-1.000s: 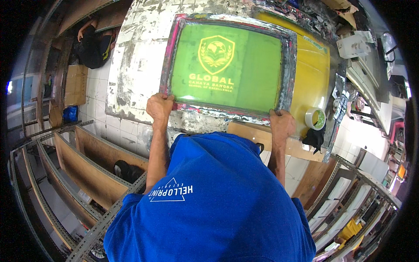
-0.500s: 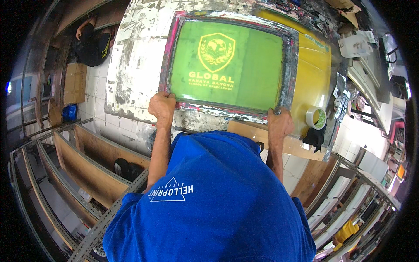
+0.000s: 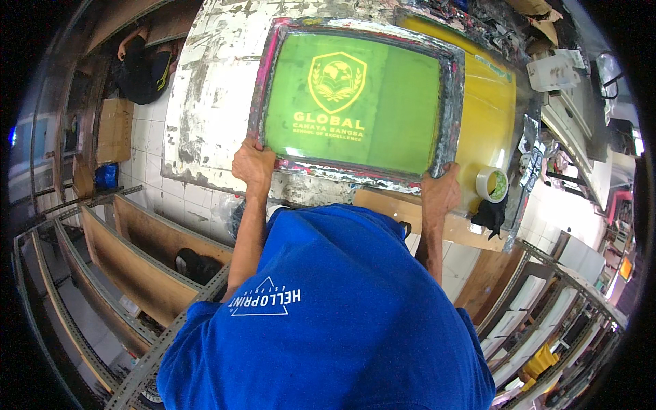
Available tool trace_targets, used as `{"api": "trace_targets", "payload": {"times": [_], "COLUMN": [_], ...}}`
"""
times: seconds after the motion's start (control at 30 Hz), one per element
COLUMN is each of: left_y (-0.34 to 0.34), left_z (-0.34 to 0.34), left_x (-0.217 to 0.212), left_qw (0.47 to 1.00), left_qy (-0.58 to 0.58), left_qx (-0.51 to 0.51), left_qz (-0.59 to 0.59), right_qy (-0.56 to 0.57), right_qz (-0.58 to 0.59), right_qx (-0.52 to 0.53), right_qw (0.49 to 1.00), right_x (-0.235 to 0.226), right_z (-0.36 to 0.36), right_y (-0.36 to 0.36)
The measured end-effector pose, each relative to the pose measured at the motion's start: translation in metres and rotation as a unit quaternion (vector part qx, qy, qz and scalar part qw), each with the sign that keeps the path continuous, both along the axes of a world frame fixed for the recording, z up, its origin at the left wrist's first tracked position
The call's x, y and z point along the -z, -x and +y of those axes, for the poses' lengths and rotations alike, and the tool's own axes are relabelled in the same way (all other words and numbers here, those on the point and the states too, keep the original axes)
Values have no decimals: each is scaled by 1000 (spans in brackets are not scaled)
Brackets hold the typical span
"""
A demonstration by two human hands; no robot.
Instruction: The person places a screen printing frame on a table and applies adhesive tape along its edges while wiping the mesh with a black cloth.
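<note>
From my distant seat I notice first the worktable (image 3: 212, 89), pale and covered with dark stains, which fills the far middle of the scene. On the near left is a rack (image 3: 140, 263) with brown boards and perforated metal edges. The person in the blue shirt (image 3: 335, 307) is at the near edge of the worktable, central to it, I suppose so that both arms reach equally well.

The framed green screen (image 3: 400, 102) is at the worktable, directly beyond the person, with one long side turned to the body. Its yellow emblem stands upright from this side, which perhaps makes it easy to judge. On the right, a yellow sheet (image 3: 490, 123) is partly covered by the frame. A brown strip (image 3: 383, 203) runs along the near edge, below the frame.

The left hand (image 3: 253, 164) is closed on the near left corner, and the right hand (image 3: 441, 189) on the near right corner. Held so far apart, they can probably prevent the frame from twisting. I cannot tell what the fingers do underneath.

On the near right, a tape roll (image 3: 481, 183) and a black cloth (image 3: 489, 217) lie close together, apparently put aside but within reach of the right hand.
</note>
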State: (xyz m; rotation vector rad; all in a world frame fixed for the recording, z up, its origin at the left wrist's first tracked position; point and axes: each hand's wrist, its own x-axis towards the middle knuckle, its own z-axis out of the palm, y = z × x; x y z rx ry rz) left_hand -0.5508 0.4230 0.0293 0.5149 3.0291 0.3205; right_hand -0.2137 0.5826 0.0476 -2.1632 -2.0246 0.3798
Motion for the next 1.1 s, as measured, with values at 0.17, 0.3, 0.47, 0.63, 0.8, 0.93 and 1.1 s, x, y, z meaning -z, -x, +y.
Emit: {"api": "trace_targets", "payload": {"times": [0.17,0.3,0.47,0.63,0.8,0.93,1.1], "left_y": [5,4,7,8,11,7,-5], "left_z": [-21,-40,-47,-53,-56,-60,-71], "left_x": [15,15,19,14,15,23,42], "left_qw": [994,981,947,934,928,922,914], "left_qy": [-110,-185,-218,-213,-228,-267,-326], "left_qx": [30,53,236,282,292,277,238], "left_qz": [0,-18,-8,-40,-48,-46,-33], "right_qy": [-68,-253,-164,-160,-222,-285,-151], "right_qz": [161,-103,-85,-19,76,193,321], "right_qx": [55,148,122,90,50,116,-30], "right_qw": [983,950,975,983,971,932,934], "right_x": [23,18,55,47,59,41,-35], "right_z": [5,-2,-1,16,26,25,41], "right_y": [-67,-113,-188,-193,-228,-243,-164]}}
